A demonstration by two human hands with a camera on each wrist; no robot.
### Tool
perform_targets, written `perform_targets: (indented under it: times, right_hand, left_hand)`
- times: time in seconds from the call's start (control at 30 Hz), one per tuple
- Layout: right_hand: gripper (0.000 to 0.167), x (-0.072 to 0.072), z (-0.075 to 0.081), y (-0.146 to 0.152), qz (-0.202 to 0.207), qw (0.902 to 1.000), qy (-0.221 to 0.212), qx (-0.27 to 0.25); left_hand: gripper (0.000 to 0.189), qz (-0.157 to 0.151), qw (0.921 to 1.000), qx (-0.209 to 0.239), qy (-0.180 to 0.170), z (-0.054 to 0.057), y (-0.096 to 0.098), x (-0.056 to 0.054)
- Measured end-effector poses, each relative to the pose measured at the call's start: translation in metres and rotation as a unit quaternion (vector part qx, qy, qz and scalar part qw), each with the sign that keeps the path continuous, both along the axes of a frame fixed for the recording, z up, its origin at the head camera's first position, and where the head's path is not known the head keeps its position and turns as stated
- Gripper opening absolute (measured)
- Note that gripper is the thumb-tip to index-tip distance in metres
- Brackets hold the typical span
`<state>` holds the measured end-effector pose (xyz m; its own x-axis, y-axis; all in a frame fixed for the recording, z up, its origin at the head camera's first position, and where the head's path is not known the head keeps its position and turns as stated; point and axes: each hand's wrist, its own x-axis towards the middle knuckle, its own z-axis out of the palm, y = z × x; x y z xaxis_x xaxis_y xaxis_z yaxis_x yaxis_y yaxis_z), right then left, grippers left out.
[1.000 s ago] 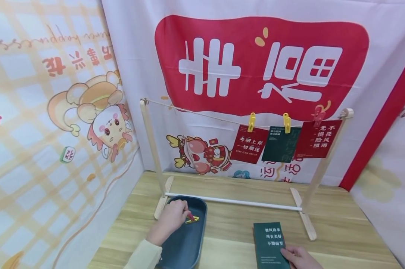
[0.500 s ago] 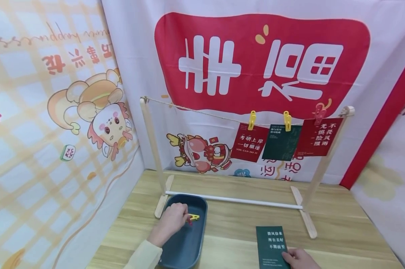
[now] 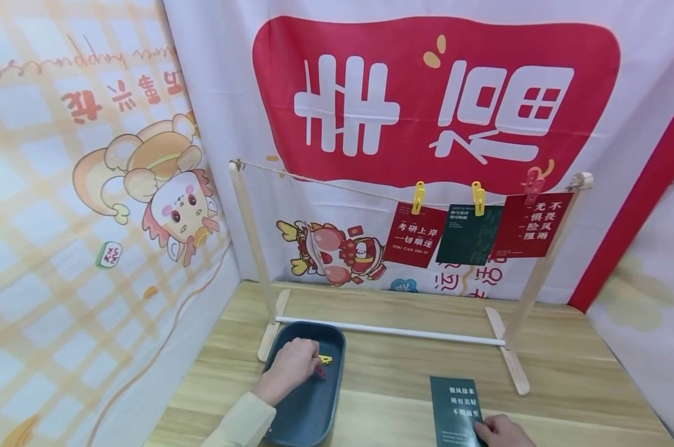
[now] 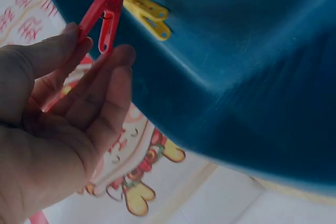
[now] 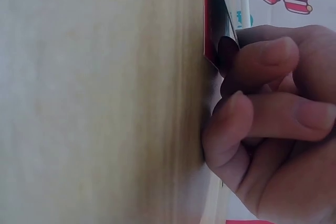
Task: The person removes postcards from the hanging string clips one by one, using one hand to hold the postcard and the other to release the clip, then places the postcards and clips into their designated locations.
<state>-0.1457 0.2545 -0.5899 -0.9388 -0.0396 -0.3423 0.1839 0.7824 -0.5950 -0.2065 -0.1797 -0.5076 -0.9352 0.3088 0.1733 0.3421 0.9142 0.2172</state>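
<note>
My left hand is over the dark blue tray and pinches a red plastic clip by its handle end, between thumb and fingers. Beside that clip, a yellow clip lies on the tray floor. At the lower right of the head view, my right hand holds a green card with white writing by its right edge. Close up in the right wrist view, the curled fingers pinch the card edge near the table, and a red edge shows at that spot.
Behind the tray stands a wooden frame with a string and a white bottom bar. Three cards hang at its right: a red card, a green card and another red card, under yellow and red clips.
The left hand stays over the tray, its red clip shifting slightly right and down beside the yellow clip. The right hand's green card has slid a little to the right and down.
</note>
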Motion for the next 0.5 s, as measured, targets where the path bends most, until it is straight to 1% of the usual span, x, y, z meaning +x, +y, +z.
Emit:
perform_targets:
  times: [0.07,0.13,0.27,0.4,0.43,0.5]
  right_hand:
    - [0.031,-0.0007,-0.0008,0.0007,-0.001,1.0000,-0.003,-0.002]
    - [0.030,-0.0020,-0.0013,0.0014,-0.003,0.9999,-0.008,-0.006]
    - [0.028,-0.0045,-0.0017,0.0033,-0.007,0.9995,-0.028,-0.013]
    - [0.028,-0.0044,-0.0013,0.0037,-0.014,0.9989,-0.043,-0.017]
    - [0.028,-0.0041,-0.0013,0.0033,-0.013,0.9989,-0.042,-0.018]
    - [0.028,-0.0029,-0.0017,0.0034,-0.008,0.9992,-0.034,-0.018]
  left_hand:
    - [0.024,-0.001,0.9999,-0.016,-0.002,-0.0002,0.0017,0.0002]
    - [0.023,-0.001,0.9994,-0.032,-0.011,-0.0001,0.0032,0.0003]
    - [0.022,-0.002,0.9987,-0.045,-0.025,0.0004,0.0043,0.0008]
    - [0.024,-0.012,0.9991,-0.041,-0.004,0.0007,0.0048,0.0002]
    - [0.025,-0.018,0.9990,-0.042,0.003,0.0003,0.0049,-0.0002]
    - [0.024,-0.030,0.9986,-0.044,0.005,-0.0008,0.0052,-0.0013]
